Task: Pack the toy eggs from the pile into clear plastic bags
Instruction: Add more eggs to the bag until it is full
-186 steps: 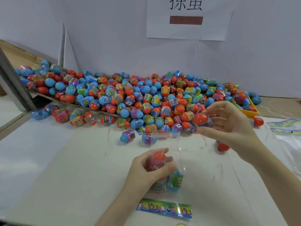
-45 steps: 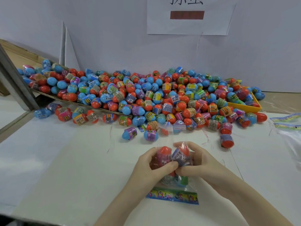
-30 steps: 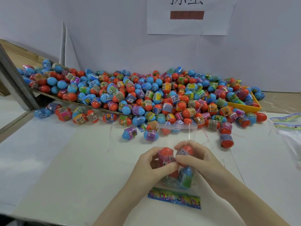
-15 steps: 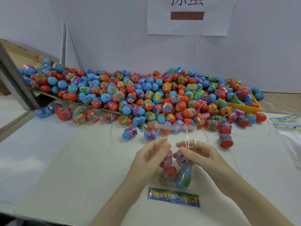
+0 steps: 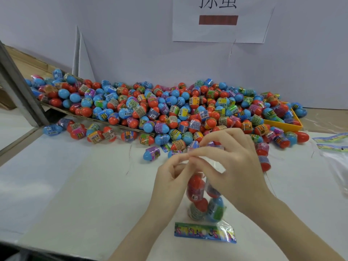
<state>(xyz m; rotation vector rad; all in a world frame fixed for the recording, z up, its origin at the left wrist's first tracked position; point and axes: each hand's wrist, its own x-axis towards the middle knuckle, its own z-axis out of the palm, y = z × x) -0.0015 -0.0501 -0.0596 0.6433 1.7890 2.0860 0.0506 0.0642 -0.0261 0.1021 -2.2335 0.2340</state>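
A big pile of red and blue toy eggs [image 5: 169, 108] stretches across the back of the white table [image 5: 75, 185]. In front of it stands a clear plastic bag [image 5: 205, 202] with a colourful printed strip at its lower end, holding several eggs. My left hand [image 5: 169, 178] and my right hand [image 5: 231, 166] meet above the eggs, and both pinch the bag's open top edge between thumb and fingers. The bag's mouth is mostly hidden behind my fingers.
A yellow tray [image 5: 284, 125] sits under the pile's right end. More clear bags [image 5: 337, 157] with printed strips lie at the right edge. A cardboard sheet [image 5: 94, 119] carries the pile's left part. A grey bar [image 5: 17, 91] slants at far left. Loose eggs [image 5: 151, 153] lie nearby.
An egg went into the bag with my right hand. Both hands then slid up from the eggs to the bag's top edge, and the eggs settled lower in the bag.
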